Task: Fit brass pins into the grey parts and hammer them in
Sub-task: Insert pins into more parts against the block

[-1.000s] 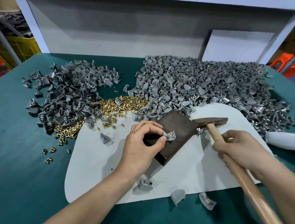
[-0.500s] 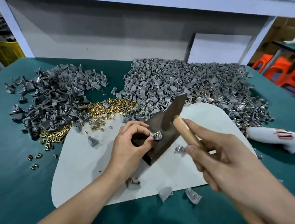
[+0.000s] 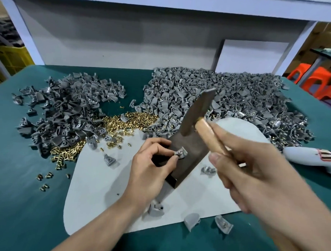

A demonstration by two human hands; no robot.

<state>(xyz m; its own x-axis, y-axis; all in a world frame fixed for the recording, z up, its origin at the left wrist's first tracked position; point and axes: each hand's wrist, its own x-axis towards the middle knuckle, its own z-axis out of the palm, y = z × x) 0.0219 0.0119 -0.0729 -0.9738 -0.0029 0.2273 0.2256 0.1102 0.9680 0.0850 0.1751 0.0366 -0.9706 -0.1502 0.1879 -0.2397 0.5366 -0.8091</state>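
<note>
My left hand (image 3: 151, 162) pinches a small grey part (image 3: 181, 152) with a brass pin in it, held on top of the dark metal block (image 3: 193, 151) in the middle of the white mat (image 3: 101, 189). My right hand (image 3: 253, 172) grips the wooden handle of a hammer (image 3: 197, 111), whose dark head is raised above the block and tilted up. A heap of brass pins (image 3: 121, 123) lies left of the block. Grey parts form a left pile (image 3: 66, 111) and a larger right pile (image 3: 228, 97).
Loose grey parts lie on the mat near its front edge (image 3: 191, 220) and beside the block (image 3: 208, 170). A few stray pins (image 3: 44, 177) sit on the green table at the left. A white tool (image 3: 311, 156) lies at the right. Orange stools stand beyond the table.
My right hand has lifted the hammer from lying flat behind the block to a raised, tilted position above it. My left hand keeps the grey part on the block.
</note>
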